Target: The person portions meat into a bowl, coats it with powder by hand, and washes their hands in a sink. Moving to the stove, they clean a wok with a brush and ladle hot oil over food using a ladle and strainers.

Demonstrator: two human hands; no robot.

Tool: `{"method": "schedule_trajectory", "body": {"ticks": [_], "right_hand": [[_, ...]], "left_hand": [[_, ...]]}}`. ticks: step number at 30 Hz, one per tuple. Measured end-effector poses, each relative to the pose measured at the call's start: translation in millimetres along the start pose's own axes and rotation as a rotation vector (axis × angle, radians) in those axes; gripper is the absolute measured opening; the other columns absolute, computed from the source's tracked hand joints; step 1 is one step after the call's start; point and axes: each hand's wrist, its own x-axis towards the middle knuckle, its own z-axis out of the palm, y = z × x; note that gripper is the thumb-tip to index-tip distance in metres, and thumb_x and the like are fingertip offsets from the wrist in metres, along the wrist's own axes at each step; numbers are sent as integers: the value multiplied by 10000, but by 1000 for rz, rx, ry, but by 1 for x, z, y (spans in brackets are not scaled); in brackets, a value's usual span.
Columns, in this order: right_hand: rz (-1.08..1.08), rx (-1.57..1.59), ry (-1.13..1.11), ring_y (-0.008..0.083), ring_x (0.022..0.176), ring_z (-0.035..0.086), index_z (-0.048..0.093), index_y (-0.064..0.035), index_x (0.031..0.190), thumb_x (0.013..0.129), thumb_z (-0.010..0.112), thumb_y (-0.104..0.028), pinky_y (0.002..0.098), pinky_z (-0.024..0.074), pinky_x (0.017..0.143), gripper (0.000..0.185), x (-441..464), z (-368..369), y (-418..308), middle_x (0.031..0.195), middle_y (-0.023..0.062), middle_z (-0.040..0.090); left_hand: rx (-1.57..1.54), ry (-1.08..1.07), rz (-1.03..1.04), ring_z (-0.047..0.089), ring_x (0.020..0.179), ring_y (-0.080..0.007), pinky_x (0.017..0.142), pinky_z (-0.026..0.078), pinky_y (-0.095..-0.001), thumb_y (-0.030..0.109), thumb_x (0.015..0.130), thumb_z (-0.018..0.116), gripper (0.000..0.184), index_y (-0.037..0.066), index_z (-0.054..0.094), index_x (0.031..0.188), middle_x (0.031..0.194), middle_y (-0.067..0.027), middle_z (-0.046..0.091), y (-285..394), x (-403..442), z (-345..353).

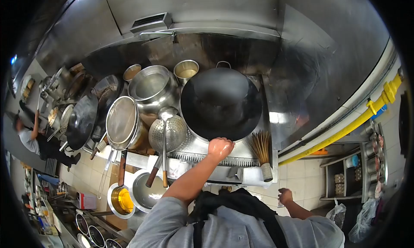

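Note:
A large black wok (220,114) sits on the stove in front of me, its inside dark and bare. My left hand (221,148) is closed on the wok's near rim, where the handle would be; the fingers cover that spot. Off to the right, below the stove's edge, my right hand (285,196) hangs with curled fingers. Whether anything is in it I cannot make out. A bamboo wok brush (260,151) stands right of the wok. To its left lie a perforated skimmer (174,138) and a ladle (167,113), handles toward me.
A round mesh strainer (121,121) rests left of a big metal pot (149,84). A small pot (186,69) stands behind. Near my left side are a bowl of yellow liquid (115,200) and a metal basin (146,188). Another person (32,138) works far left. A yellow pipe (345,134) runs along the right.

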Motion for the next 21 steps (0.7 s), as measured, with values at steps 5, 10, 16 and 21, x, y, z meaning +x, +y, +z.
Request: {"method": "schedule_trajectory", "body": {"ticks": [5, 10, 16, 21], "right_hand": [[216, 708, 143, 192, 644, 655, 609, 35, 829, 813, 560, 40, 328, 541, 506, 52, -26, -71, -85, 746, 139, 654], [449, 1405, 170, 236, 837, 655, 605, -23, 883, 795, 632, -50, 368, 546, 738, 96, -24, -54, -23, 906, 142, 652], [171, 84, 616, 374, 986, 574, 592, -4, 1071, 816, 639, -235, 416, 461, 867, 348, -15, -88, -167, 1042, 215, 610], [130, -407, 151, 320, 1047, 590, 539, -32, 1201, 796, 576, -498, 373, 474, 903, 619, 18, -84, -260, 1204, 187, 571]], "left_hand": [[38, -105, 4, 652, 696, -270, 650, 522, -385, 343, 857, 535, 336, 96, 678, 680, 716, -107, 665, -5, 1, 7], [27, -111, 28, 651, 696, -270, 659, 524, -385, 333, 842, 552, 323, 89, 679, 672, 703, -113, 660, -4, 8, -4], [35, -181, -24, 659, 720, -279, 662, 529, -386, 349, 840, 550, 324, 91, 694, 708, 741, -114, 671, -1, 13, -6], [31, -214, -101, 659, 734, -293, 673, 527, -400, 362, 846, 546, 341, 85, 693, 711, 766, -122, 673, 2, 18, -4]]}}
